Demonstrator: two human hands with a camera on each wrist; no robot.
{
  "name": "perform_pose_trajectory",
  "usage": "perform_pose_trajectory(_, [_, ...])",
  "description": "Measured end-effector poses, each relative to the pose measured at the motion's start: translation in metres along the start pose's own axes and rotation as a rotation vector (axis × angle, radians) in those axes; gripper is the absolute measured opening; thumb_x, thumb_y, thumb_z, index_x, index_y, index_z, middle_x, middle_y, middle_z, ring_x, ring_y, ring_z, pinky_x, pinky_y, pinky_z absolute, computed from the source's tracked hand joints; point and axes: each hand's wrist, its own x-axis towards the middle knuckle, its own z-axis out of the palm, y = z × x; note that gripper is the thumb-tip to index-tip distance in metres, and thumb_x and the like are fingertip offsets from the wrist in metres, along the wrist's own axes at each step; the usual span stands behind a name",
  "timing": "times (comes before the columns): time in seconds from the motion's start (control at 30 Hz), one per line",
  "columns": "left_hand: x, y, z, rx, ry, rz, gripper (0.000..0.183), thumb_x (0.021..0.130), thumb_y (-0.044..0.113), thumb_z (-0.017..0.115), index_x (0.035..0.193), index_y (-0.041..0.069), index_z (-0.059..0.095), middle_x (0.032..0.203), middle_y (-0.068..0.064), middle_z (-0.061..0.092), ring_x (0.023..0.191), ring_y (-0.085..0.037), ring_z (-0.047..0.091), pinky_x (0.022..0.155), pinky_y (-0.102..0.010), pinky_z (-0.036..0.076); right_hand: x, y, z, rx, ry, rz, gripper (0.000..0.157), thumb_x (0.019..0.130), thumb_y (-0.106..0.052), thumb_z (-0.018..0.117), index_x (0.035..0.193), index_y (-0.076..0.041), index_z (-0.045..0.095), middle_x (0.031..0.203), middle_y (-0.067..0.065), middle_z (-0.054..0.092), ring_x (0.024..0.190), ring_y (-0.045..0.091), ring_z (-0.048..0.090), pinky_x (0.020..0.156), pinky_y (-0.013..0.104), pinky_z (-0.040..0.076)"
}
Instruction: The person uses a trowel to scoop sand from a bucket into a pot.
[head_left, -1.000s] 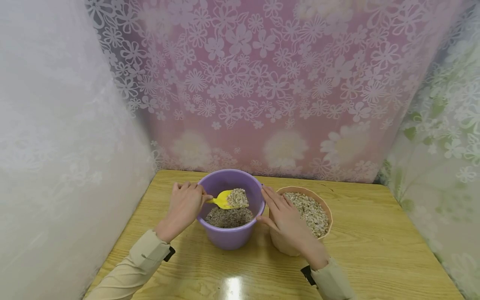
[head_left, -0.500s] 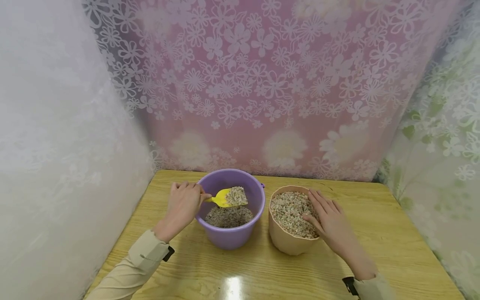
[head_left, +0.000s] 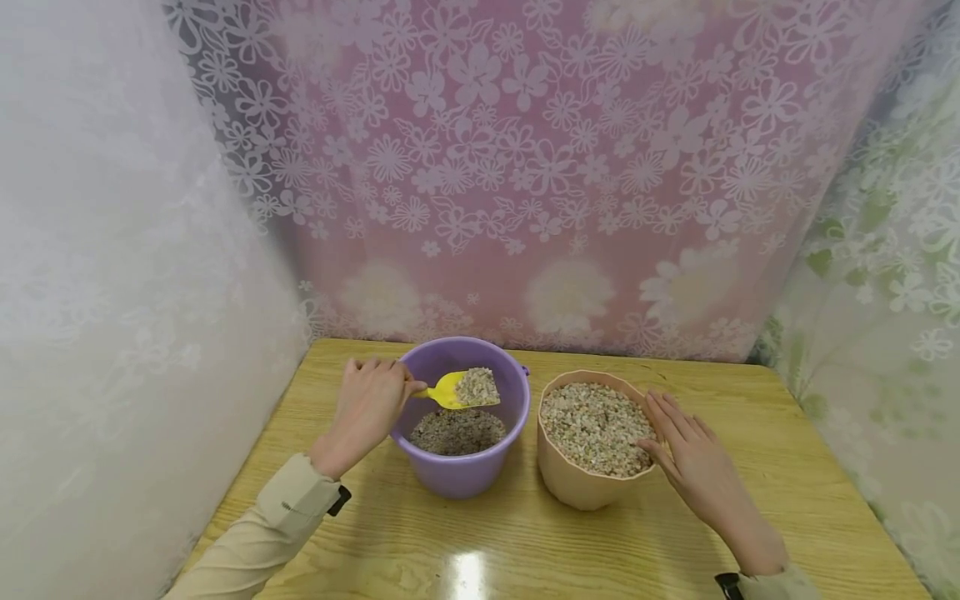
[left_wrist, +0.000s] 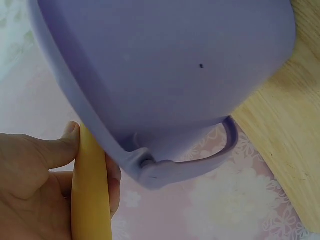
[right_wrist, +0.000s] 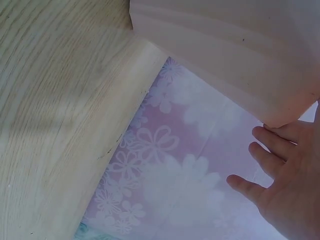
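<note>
In the head view my left hand (head_left: 369,410) grips the handle of a small yellow toy shovel (head_left: 444,392). Grainy gravel (head_left: 477,387) lies heaped on its blade, above the inside of a purple bucket (head_left: 459,478). Darker-looking gravel (head_left: 457,432) covers the bucket's bottom. The left wrist view shows thumb and fingers around the yellow handle (left_wrist: 91,190), close to the bucket's rim. My right hand (head_left: 697,462), fingers extended, rests at the right rim of a peach pot (head_left: 576,485) filled with pale gravel (head_left: 596,427). Its fingertips meet the pot's edge in the right wrist view.
Both containers stand side by side on a wooden table (head_left: 757,442), bucket left and pot right. A pink flowered curtain (head_left: 480,208) hangs behind, with pale curtains on either side. The bucket's purple handle (left_wrist: 200,165) hangs at its side.
My right hand has left the bucket's right rim and moved right across the pot to its far right rim. The loaded shovel stays over the bucket, raised very slightly.
</note>
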Motion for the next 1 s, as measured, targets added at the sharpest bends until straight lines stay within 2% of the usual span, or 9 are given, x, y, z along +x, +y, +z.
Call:
perform_pose_trajectory(0.23, [0.018, 0.015, -0.008, 0.015, -0.025, 0.005, 0.026, 0.092, 0.040, 0.072, 0.085, 0.015, 0.074, 0.081, 0.002, 0.069, 0.072, -0.020, 0.056, 0.074, -0.039, 0.033, -0.001, 0.002, -0.002, 0.024, -0.013, 0.016, 0.068, 0.104, -0.035, 0.056, 0.161, -0.009, 0.027, 0.160, 0.020, 0.036, 0.148, 0.037, 0.031, 0.110, 0.064, 0.028])
perform_pose_trajectory(0.37, [0.032, 0.029, -0.015, 0.017, -0.073, 0.011, 0.026, 0.095, 0.040, 0.068, 0.087, 0.016, 0.073, 0.084, 0.002, 0.069, 0.079, -0.020, 0.057, 0.078, -0.040, 0.033, 0.000, 0.003, -0.002, 0.021, -0.015, 0.019, 0.068, 0.105, -0.035, 0.056, 0.160, -0.009, 0.027, 0.159, 0.021, 0.036, 0.148, 0.038, 0.031, 0.110, 0.064, 0.029])
perform_pose_trajectory(0.53, [0.047, 0.050, -0.019, 0.028, -0.110, 0.057, 0.030, 0.099, 0.043, 0.063, 0.088, 0.017, 0.072, 0.081, 0.003, 0.068, 0.074, -0.019, 0.055, 0.076, -0.038, 0.032, 0.001, 0.004, -0.001, 0.014, -0.014, 0.019, 0.068, 0.104, -0.035, 0.056, 0.160, -0.008, 0.027, 0.159, 0.021, 0.037, 0.147, 0.039, 0.032, 0.108, 0.065, 0.030])
perform_pose_trajectory(0.67, [0.056, 0.067, -0.017, 0.067, -0.071, 0.122, 0.032, 0.099, 0.043, 0.062, 0.086, 0.015, 0.071, 0.081, 0.001, 0.068, 0.074, -0.019, 0.056, 0.073, -0.036, 0.031, 0.002, 0.004, 0.001, 0.014, -0.004, 0.008, 0.067, 0.104, -0.034, 0.057, 0.158, -0.005, 0.031, 0.157, 0.022, 0.039, 0.144, 0.042, 0.036, 0.105, 0.066, 0.032])
perform_pose_trajectory(0.83, [0.066, 0.087, -0.007, 0.089, -0.041, 0.203, 0.032, 0.099, 0.040, 0.063, 0.081, 0.014, 0.068, 0.079, 0.000, 0.066, 0.068, -0.016, 0.043, 0.073, -0.035, 0.024, 0.003, 0.004, 0.002, 0.031, -0.007, 0.014, 0.067, 0.104, -0.033, 0.057, 0.159, -0.005, 0.030, 0.157, 0.022, 0.039, 0.144, 0.041, 0.036, 0.105, 0.067, 0.032])
perform_pose_trajectory(0.9, [0.070, 0.094, -0.004, 0.096, -0.050, 0.225, 0.034, 0.099, 0.043, 0.062, 0.081, 0.015, 0.067, 0.078, 0.001, 0.065, 0.068, -0.016, 0.038, 0.074, -0.034, 0.022, 0.003, 0.004, 0.003, 0.038, -0.012, 0.019, 0.068, 0.104, -0.033, 0.057, 0.159, -0.006, 0.029, 0.158, 0.022, 0.038, 0.145, 0.041, 0.035, 0.106, 0.067, 0.031])
perform_pose_trajectory(1.0, [0.077, 0.104, 0.002, 0.119, -0.064, 0.252, 0.036, 0.098, 0.048, 0.060, 0.084, 0.016, 0.069, 0.081, 0.002, 0.067, 0.070, -0.015, 0.039, 0.074, -0.034, 0.022, 0.003, 0.004, 0.003, 0.038, -0.012, 0.021, 0.068, 0.104, -0.033, 0.057, 0.160, -0.006, 0.028, 0.158, 0.022, 0.037, 0.145, 0.040, 0.034, 0.107, 0.067, 0.030])
